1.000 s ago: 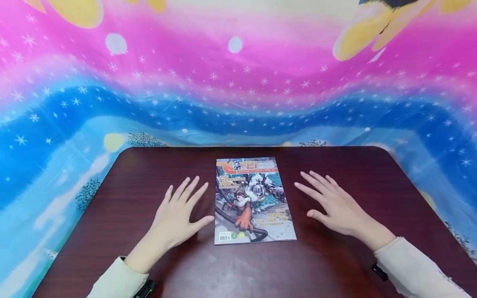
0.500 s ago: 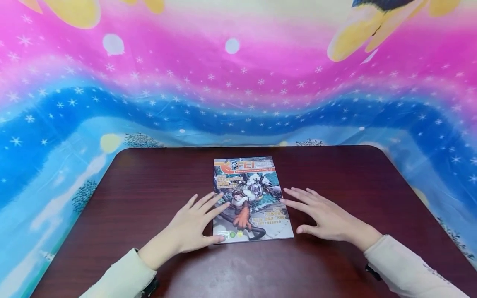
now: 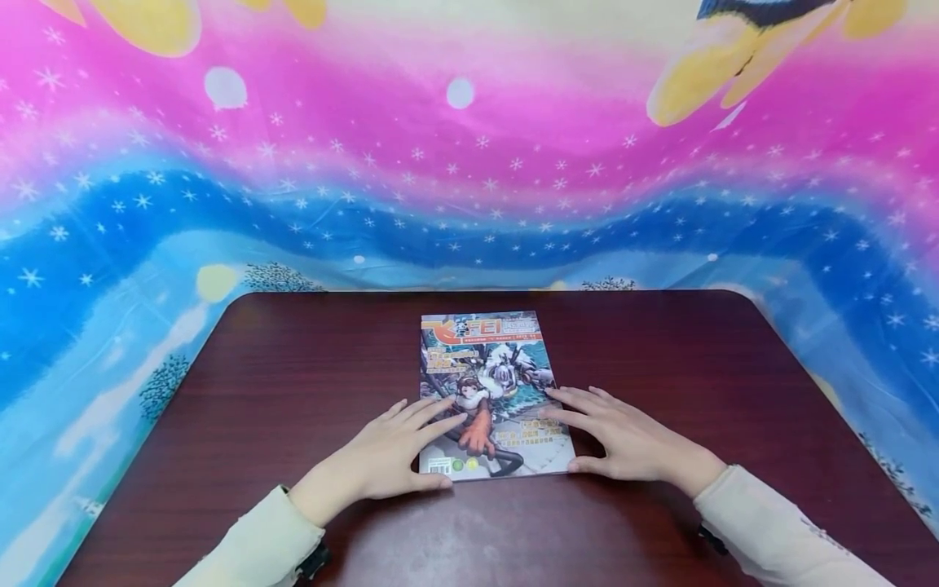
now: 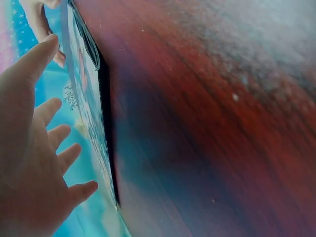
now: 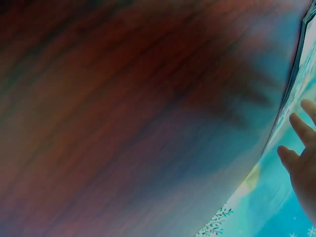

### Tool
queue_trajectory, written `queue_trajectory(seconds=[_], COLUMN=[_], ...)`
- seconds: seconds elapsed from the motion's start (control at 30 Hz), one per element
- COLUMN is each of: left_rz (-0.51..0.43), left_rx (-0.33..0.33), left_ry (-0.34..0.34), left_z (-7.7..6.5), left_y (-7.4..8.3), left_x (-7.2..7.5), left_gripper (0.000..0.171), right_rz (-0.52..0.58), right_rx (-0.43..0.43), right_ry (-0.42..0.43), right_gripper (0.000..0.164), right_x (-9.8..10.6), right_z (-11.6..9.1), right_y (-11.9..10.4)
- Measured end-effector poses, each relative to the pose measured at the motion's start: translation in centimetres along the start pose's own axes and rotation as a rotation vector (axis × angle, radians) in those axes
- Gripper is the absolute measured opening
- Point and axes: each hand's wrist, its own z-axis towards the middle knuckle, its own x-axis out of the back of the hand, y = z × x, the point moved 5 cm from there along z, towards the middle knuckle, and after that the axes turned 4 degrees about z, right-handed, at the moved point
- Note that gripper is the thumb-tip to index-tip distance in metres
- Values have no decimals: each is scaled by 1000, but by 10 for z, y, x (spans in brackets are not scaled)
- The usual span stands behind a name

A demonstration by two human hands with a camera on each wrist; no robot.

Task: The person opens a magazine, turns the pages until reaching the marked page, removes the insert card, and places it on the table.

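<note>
A magazine [image 3: 487, 408] with a colourful comic-style cover lies flat and closed on the dark red-brown table. My left hand [image 3: 385, 452] hovers at its lower left, fingers spread above the cover and thumb near the bottom edge. On the other side, my right hand [image 3: 631, 440] has its fingertips over the right edge and its thumb by the lower right corner. In the left wrist view, a gap shows between the left hand [image 4: 39, 143] and the magazine [image 4: 89, 84]. The right wrist view catches only some fingers of the right hand [image 5: 303, 148] beside the magazine's edge [image 5: 294, 74].
The table [image 3: 293, 359] has rounded far corners. A pink and blue patterned cloth [image 3: 469, 187] hangs behind it and along both sides. Dark wrist straps [image 3: 314, 561] show under the light sleeves [image 3: 257, 542].
Both hands have come inward and down toward the magazine from either side, so their fingers now overlap its cover from above. The magazine stays in place on the table.
</note>
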Motion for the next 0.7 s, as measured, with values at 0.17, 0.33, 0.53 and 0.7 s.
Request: queue_trajectory(seconds=[0.17, 0.33, 0.53, 0.7], left_rz=[-29, -33, -55, -86], left_rx=[4, -2, -6, -38], left_ry=[-11, -5, -2, 20], left_z=[4, 5, 8, 12], left_y=[1, 1, 5, 12], left_x=[0, -1, -1, 2], left_gripper=[78, 75, 74, 71], right_rz=[-3, 17, 28, 11], right_rx=[-5, -37, -87, -84], right_ry=[-5, -31, -53, -37], right_gripper=[74, 72, 70, 68], right_x=[-2, -4, -5, -3], right_z=[4, 7, 10, 13], right_y=[4, 7, 8, 5])
